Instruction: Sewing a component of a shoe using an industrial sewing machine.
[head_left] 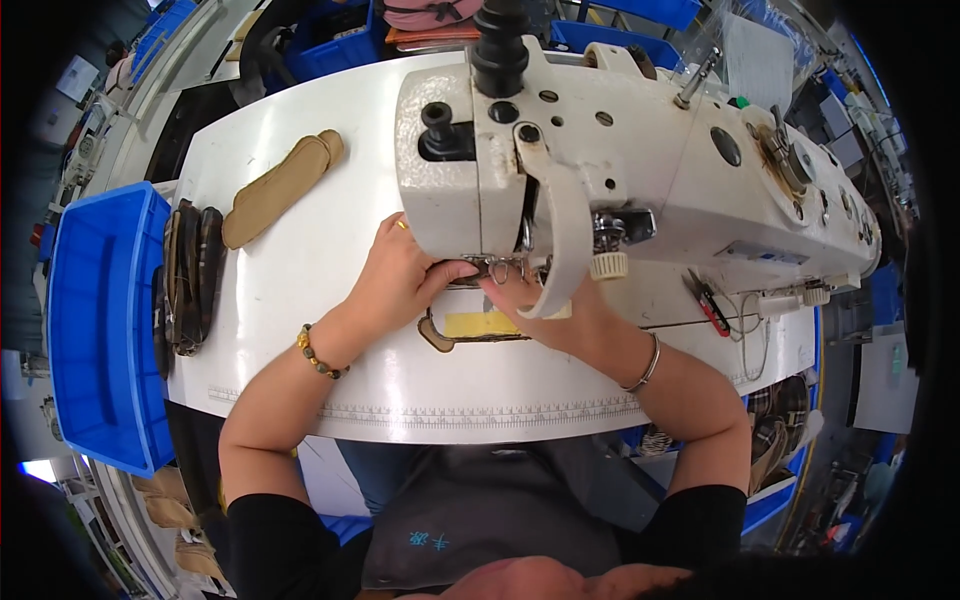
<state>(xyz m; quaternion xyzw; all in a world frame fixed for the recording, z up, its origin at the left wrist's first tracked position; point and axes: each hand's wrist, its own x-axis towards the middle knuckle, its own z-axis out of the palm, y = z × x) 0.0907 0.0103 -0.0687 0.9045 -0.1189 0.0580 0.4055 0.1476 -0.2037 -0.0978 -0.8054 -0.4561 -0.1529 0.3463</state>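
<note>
Apparently the stitching is unfinished: your left hand (395, 272) pinches the dark piece (466, 281) under the machine (640, 150), your right hand (514, 293) rests beside it, its grip unclear, and I can't tell whether the plaid stack (190, 275) and tan pieces (278, 190) on the counter (255, 308) are done.
</note>
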